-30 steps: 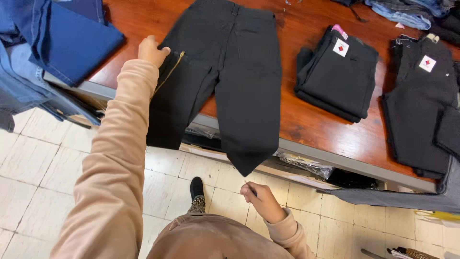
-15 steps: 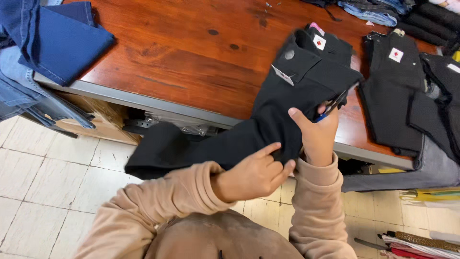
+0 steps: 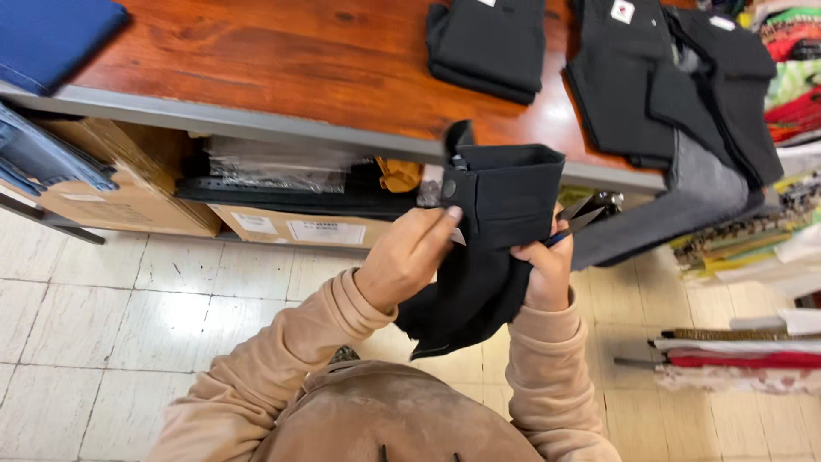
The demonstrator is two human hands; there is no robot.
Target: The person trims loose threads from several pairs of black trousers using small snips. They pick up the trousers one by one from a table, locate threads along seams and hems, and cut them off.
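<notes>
Black trousers [image 3: 492, 231] held bunched in the air below the tabletop [image 3: 256, 68] edge, left hand [image 3: 406, 261] fingers pinching the waistband by its button, right hand [image 3: 543, 274] clamped on the fabric with scissors; folding unfinished, folded pairs [image 3: 487, 43] already stacked.

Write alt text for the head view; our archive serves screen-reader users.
A person's left hand and right hand hold folded black trousers above a tiled floor, beside a wooden table with more folded black garments.
</notes>
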